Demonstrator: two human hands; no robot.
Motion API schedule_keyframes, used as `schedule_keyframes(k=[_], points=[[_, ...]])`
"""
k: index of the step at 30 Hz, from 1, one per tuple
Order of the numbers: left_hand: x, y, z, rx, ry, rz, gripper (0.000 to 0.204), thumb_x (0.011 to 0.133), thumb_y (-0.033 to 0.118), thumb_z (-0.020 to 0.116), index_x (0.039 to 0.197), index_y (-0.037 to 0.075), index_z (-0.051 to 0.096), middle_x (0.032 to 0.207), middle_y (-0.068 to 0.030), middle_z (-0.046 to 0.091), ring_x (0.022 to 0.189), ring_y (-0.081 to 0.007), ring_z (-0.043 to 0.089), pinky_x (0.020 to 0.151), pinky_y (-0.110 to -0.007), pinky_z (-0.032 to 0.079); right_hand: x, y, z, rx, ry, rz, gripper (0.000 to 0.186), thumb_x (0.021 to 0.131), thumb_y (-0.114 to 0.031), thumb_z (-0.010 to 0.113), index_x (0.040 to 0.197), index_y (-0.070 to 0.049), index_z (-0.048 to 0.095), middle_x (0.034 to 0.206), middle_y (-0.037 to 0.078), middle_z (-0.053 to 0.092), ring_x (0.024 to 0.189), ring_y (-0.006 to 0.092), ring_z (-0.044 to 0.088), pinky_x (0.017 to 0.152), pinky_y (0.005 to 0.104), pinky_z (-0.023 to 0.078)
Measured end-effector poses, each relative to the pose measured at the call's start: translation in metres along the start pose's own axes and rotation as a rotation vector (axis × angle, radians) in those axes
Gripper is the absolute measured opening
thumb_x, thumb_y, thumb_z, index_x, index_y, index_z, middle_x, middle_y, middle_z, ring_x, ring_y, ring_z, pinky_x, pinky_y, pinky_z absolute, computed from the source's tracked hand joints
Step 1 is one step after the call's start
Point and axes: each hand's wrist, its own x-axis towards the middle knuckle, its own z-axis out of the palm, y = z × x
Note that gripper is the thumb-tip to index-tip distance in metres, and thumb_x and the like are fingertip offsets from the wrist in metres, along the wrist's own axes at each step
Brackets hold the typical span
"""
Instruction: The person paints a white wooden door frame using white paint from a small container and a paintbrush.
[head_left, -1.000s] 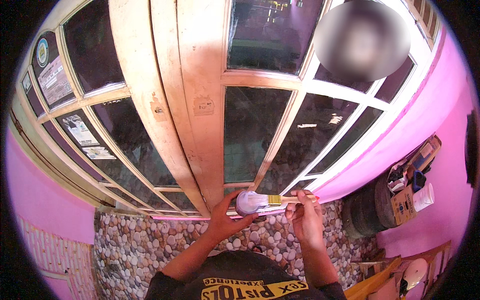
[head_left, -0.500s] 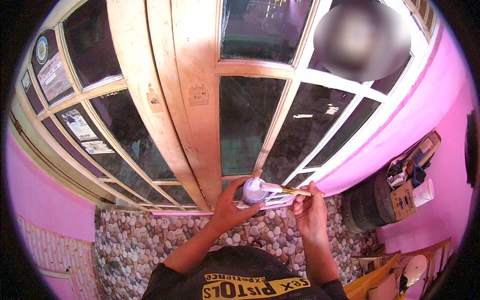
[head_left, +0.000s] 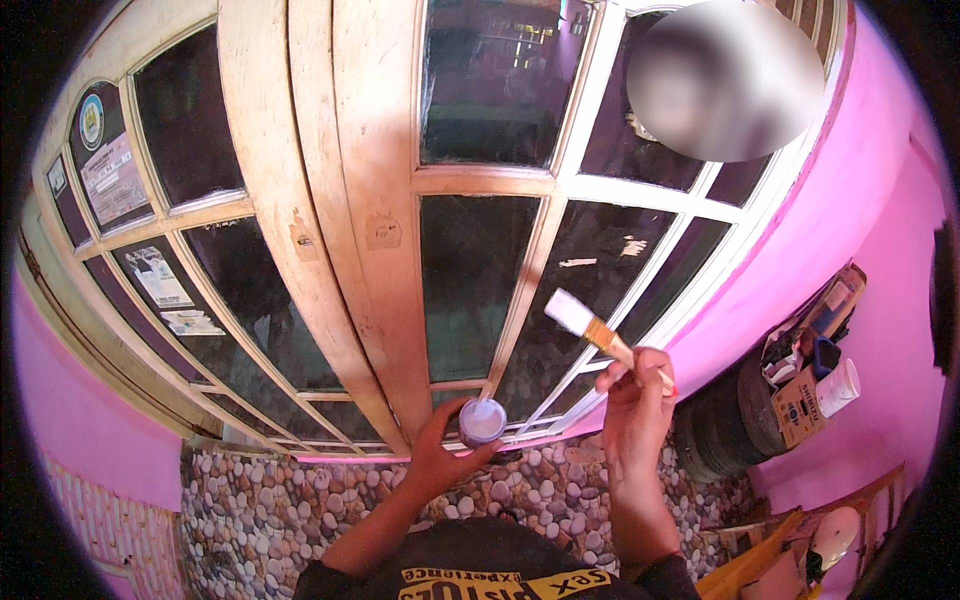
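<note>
My left hand (head_left: 437,455) wraps round a small clear cup (head_left: 486,437) with whitish paint in it. In my right hand (head_left: 638,395) is a flat paintbrush (head_left: 603,338), gripped by its wooden handle. Its bristles are coated white and point up and left, apart from the cup. Beyond the brush stands a wooden window frame (head_left: 485,181) with dark glass panes. Its right-hand bars (head_left: 628,195) look bright white, while the wide post (head_left: 375,290) on the left is cream and worn.
Stacked tyres (head_left: 712,430) stand to the right, by a cardboard box (head_left: 797,408) and a white plastic tub (head_left: 838,388). Wooden furniture (head_left: 750,550) lies at the lower right. Pebble-patterned flooring (head_left: 300,500) spreads below, with a pink wall (head_left: 800,230) on the right. A blurred patch covers the upper right.
The brush has come away from the cup and now points up toward the window frame. My left hand and the cup sit slightly lower and farther left in view.
</note>
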Motion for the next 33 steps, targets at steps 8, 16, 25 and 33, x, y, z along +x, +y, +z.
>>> schedule_keyframes(k=[8, 16, 25, 33], points=[[-0.023, -0.009, -0.007, 0.069, 0.034, -0.005, 0.073, 0.074, 0.028, 0.091, 0.131, 0.000, 0.054, 0.121, -0.0140, 0.064, 0.114, -0.0255, 0.064, 0.099, -0.037, 0.050, 0.041, 0.000, 0.041, -0.345, -0.073, -0.464, 0.027, 0.104, -0.016, 0.059, 0.117, 0.008, 0.060, 0.093, 0.018, 0.070, 0.080, 0.0249, 0.072, 0.076, 0.0346, 0.059], [-0.035, -0.018, -0.015, 0.055, 0.034, -0.022, 0.076, 0.073, 0.028, 0.092, 0.131, -0.001, 0.053, 0.120, -0.0171, 0.065, 0.113, -0.0273, 0.065, 0.099, -0.038, 0.050, 0.061, 0.012, 0.056, -0.427, -0.151, -0.660, 0.021, 0.100, -0.005, 0.062, 0.118, 0.006, 0.062, 0.102, 0.018, 0.069, 0.087, 0.0237, 0.072, 0.083, 0.0332, 0.060], [-0.038, -0.023, -0.018, 0.003, 0.045, -0.025, 0.078, 0.073, 0.026, 0.093, 0.132, -0.003, 0.052, 0.122, -0.0190, 0.065, 0.116, -0.0268, 0.064, 0.101, -0.038, 0.049, 0.058, 0.034, 0.036, -0.694, -0.177, -0.759, 0.014, 0.095, 0.003, 0.065, 0.109, 0.005, 0.066, 0.099, 0.018, 0.070, 0.084, 0.0193, 0.072, 0.071, 0.0271, 0.057], [-0.039, -0.029, -0.017, 0.022, 0.037, -0.057, 0.078, 0.072, 0.025, 0.093, 0.133, -0.003, 0.052, 0.121, -0.0181, 0.066, 0.114, -0.0258, 0.065, 0.098, -0.038, 0.052, 0.071, 0.015, 0.053, -0.782, -0.169, -1.022, 0.018, 0.092, 0.005, 0.066, 0.110, 0.006, 0.066, 0.097, 0.018, 0.070, 0.083, 0.0227, 0.073, 0.070, 0.0298, 0.057]])
